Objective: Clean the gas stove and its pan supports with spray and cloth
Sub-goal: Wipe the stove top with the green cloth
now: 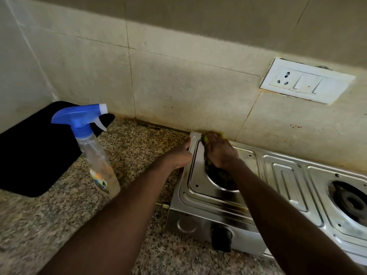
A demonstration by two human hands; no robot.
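Wiping stainless-steel gas stove (286, 175)

Head view: right hand (218, 153) flat, fingers straight, pressing green cloth (205, 138) onto stove top. Left hand (181, 155), just beside, grips stove rim. Clear blue-trigger spray bottle (93, 147) stands left of left forearm.

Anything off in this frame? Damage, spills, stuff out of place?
The switch plate has a dark chipped patch in the wall at its top edge; reddish spots mark the tile below it. The stove carries no pan supports, so the right burner sits bare. No spill visible.
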